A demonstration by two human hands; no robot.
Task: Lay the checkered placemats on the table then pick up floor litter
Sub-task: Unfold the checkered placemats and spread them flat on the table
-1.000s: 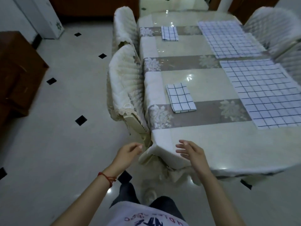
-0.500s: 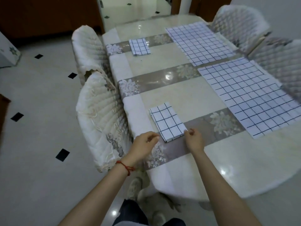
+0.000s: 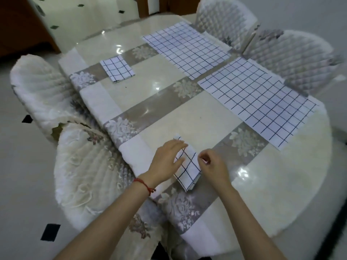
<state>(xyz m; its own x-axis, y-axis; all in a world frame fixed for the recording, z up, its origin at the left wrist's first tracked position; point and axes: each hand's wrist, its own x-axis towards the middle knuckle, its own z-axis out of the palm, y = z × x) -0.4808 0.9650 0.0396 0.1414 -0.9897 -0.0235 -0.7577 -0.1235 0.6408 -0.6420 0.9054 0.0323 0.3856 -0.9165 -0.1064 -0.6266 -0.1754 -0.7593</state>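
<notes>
Two spread placemats [image 3: 221, 72] right — folded ones [image 3: 117, 70] left, on the table [image 3: 272, 194].

table cover [image 3: 187, 117]: glossy, smooth plastic film
placemats [image 3: 259, 102]: matt checkered cloth
chair covers [image 3: 84, 166]: quilted, lacy fabric
floor [image 3: 22, 184]: polished tile

Dim, cool indoor light; wide-angle view, soft overall.
Bright glare patches sit on the glossy table cover [image 3: 244, 173] and the floor [image 3: 90, 14] beyond it. Shadows faint and diffuse. Chairs [image 3: 293, 57] and table edge bow near the frame borders; corners blurred, forearms at bottom slightly smeared.
</notes>
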